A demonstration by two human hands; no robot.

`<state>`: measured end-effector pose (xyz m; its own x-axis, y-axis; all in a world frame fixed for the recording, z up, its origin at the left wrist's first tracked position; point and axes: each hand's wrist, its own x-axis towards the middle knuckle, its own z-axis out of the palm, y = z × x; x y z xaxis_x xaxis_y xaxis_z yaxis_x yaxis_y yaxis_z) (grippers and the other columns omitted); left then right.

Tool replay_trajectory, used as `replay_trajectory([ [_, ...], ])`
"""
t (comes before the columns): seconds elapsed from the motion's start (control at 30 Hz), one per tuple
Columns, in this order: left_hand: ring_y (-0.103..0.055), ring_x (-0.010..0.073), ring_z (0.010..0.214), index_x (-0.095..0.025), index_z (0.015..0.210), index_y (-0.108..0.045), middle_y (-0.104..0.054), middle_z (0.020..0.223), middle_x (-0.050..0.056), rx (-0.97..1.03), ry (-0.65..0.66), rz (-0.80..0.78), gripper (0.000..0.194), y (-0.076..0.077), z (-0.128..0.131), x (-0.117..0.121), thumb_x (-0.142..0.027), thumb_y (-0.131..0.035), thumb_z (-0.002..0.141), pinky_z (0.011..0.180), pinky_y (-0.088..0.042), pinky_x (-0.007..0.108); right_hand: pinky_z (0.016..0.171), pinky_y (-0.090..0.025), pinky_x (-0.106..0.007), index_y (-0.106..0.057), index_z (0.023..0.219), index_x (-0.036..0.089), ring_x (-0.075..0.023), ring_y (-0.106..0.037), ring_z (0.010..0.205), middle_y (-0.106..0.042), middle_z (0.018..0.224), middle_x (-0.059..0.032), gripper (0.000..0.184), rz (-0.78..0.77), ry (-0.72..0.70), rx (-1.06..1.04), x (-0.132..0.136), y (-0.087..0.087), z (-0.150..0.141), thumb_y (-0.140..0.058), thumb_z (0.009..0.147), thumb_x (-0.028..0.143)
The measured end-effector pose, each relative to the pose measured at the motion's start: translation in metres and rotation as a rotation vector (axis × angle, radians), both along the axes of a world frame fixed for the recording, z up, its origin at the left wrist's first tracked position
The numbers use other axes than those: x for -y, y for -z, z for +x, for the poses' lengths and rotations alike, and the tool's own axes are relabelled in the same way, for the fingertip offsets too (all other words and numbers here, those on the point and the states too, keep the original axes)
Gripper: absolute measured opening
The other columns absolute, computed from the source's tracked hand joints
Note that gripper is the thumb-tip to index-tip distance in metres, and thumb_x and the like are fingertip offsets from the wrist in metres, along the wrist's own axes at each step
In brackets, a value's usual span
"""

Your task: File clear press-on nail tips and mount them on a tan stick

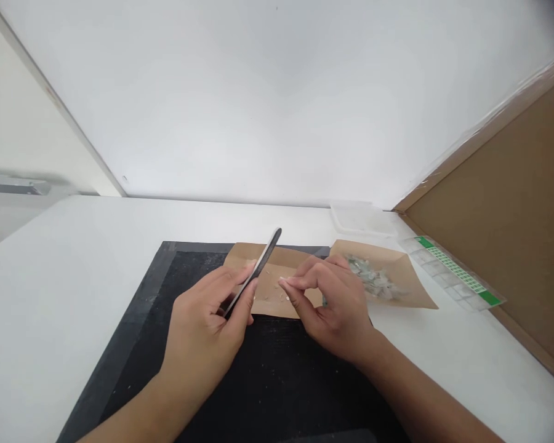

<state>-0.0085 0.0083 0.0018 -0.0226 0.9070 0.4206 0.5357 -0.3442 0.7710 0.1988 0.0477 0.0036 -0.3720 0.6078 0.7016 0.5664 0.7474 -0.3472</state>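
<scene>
My left hand (212, 314) is closed around a nail file (268, 251), a slim flat stick with a dark face and a pale edge, tilted up and to the right. My right hand (332, 298) is held to its right in a pinch, thumb against fingers. At those fingertips shows a small pale piece (283, 280), too small to name; it is apart from the file. Beneath both hands lies a brown paper sheet (277, 307) with several tiny pale bits on it. The left hand's inner fingers are partly hidden behind the file and thumb.
A black mat (268, 381) with specks lies on the white table (74, 258). Behind my right hand, a second brown paper (415, 277) bears a heap of translucent, greenish flakes (378, 282). Farther right are a clear compartment box with a green label (457, 271), a translucent tray (360, 218) and a brown board (503, 203).
</scene>
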Motion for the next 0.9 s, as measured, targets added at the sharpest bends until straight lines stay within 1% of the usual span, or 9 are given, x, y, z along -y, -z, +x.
replay_trajectory([
  [0.07,-0.061,0.0085,0.055,-0.027,0.133,-0.073,-0.067,0.075,-0.004,0.025,-0.049,-0.022,0.033,0.0007,-0.0015,-0.0015,-0.024,-0.068,0.101,0.050,-0.048,0.019,0.069,-0.034,-0.036,-0.051,0.087,0.023,-0.0131,-0.065,0.067,-0.067,0.073,0.0051,0.025,0.016,-0.002,0.000,0.0006,0.0006,0.0006,-0.071,0.097,0.012],
  [0.13,-0.063,0.0084,0.061,-0.029,0.136,-0.072,-0.069,0.086,-0.001,0.033,-0.051,0.002,0.035,0.0009,-0.0025,-0.0035,-0.023,-0.065,0.102,0.051,-0.048,0.018,0.068,-0.033,-0.035,-0.051,0.087,0.023,-0.0127,-0.064,0.066,-0.067,0.074,0.0052,0.025,0.025,0.000,-0.005,0.0013,0.0006,0.0013,-0.072,0.096,0.012],
  [0.27,-0.059,0.0032,0.057,-0.028,0.119,-0.082,-0.067,0.101,0.002,0.020,0.086,0.075,0.031,0.0019,-0.0035,-0.0061,-0.015,-0.059,0.103,0.047,-0.045,0.016,0.068,-0.033,-0.035,-0.053,0.088,0.023,-0.0113,-0.064,0.064,-0.069,0.076,0.0058,0.025,0.031,-0.020,-0.010,0.0032,-0.0011,0.0020,-0.075,0.096,0.013],
  [0.33,-0.056,0.0009,0.052,-0.028,0.116,-0.083,-0.066,0.106,0.002,0.046,0.157,0.070,0.030,0.0031,-0.0037,-0.0061,-0.014,-0.060,0.102,0.045,-0.044,0.016,0.071,-0.035,-0.034,-0.054,0.088,0.023,-0.0117,-0.067,0.068,-0.071,0.078,0.0061,0.024,-0.029,-0.059,-0.032,0.0044,-0.0023,0.0018,-0.076,0.096,0.015],
  [0.4,-0.055,0.0007,0.051,-0.029,0.114,-0.082,-0.065,0.109,0.002,0.075,0.207,0.059,0.029,0.0041,-0.0038,-0.0054,-0.014,-0.062,0.100,0.045,-0.046,0.016,0.074,-0.038,-0.034,-0.056,0.089,0.023,-0.0125,-0.069,0.072,-0.072,0.080,0.0061,0.022,-0.128,-0.103,-0.062,0.0055,-0.0036,0.0015,-0.076,0.098,0.018],
  [0.5,-0.060,0.0036,0.058,-0.029,0.116,-0.081,-0.064,0.110,0.004,0.099,0.243,0.019,0.029,0.0034,-0.0036,-0.0045,-0.014,-0.065,0.098,0.049,-0.051,0.017,0.076,-0.040,-0.034,-0.058,0.088,0.023,-0.0129,-0.069,0.074,-0.073,0.083,0.0057,0.020,-0.228,-0.133,-0.084,0.0067,-0.0052,0.0019,-0.075,0.098,0.020],
  [0.67,-0.067,0.0092,0.072,-0.027,0.117,-0.082,-0.065,0.110,0.006,0.121,0.327,-0.033,0.031,-0.0020,-0.0032,-0.0048,-0.011,-0.064,0.097,0.053,-0.054,0.017,0.078,-0.043,-0.034,-0.061,0.089,0.024,-0.0144,-0.068,0.076,-0.076,0.086,0.0040,0.017,-0.335,-0.173,-0.065,0.0070,-0.0053,0.0044,-0.073,0.100,0.022],
  [0.77,-0.071,0.0137,0.085,-0.028,0.116,-0.081,-0.066,0.111,0.007,0.127,0.362,-0.042,0.035,-0.0023,-0.0034,-0.0049,-0.007,-0.062,0.095,0.058,-0.057,0.018,0.079,-0.043,-0.035,-0.062,0.087,0.024,-0.0151,-0.067,0.077,-0.077,0.088,0.0035,0.017,-0.371,-0.187,-0.039,0.0063,-0.0040,0.0055,-0.074,0.100,0.023],
  [0.9,-0.071,0.0125,0.082,-0.028,0.111,-0.081,-0.065,0.110,0.006,0.128,0.381,-0.044,0.038,-0.0014,-0.0039,-0.0034,-0.002,-0.060,0.091,0.057,-0.056,0.017,0.082,-0.042,-0.036,-0.061,0.086,0.024,-0.0151,-0.066,0.076,-0.078,0.087,0.0044,0.019,-0.393,-0.199,-0.002,0.0058,-0.0037,0.0065,-0.074,0.099,0.018],
])
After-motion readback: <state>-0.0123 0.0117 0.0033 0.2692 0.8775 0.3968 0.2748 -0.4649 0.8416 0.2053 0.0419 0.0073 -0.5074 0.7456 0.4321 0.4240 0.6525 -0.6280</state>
